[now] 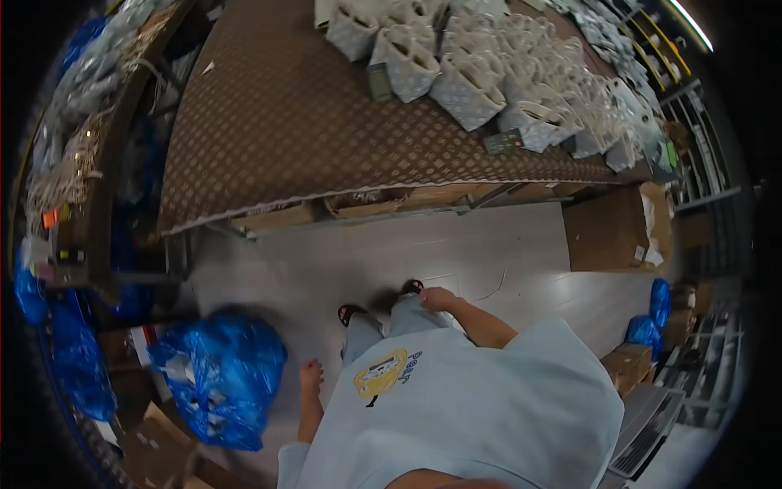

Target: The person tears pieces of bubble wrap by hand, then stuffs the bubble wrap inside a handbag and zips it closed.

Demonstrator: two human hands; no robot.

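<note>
Both hands [311, 377] [438, 299] low, well apart

Dim, slightly soft fisheye view, curving strongly toward black corners; a white tube light [692, 26] glares at upper right, and faint shadows darken the floor [456, 248] mid-frame.

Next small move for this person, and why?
Probably a short step to the covered table: bare floor separates the feet from it. The left hand and right hand are low by the body, no item visible in either, well away from the patterned bags on top.
</note>
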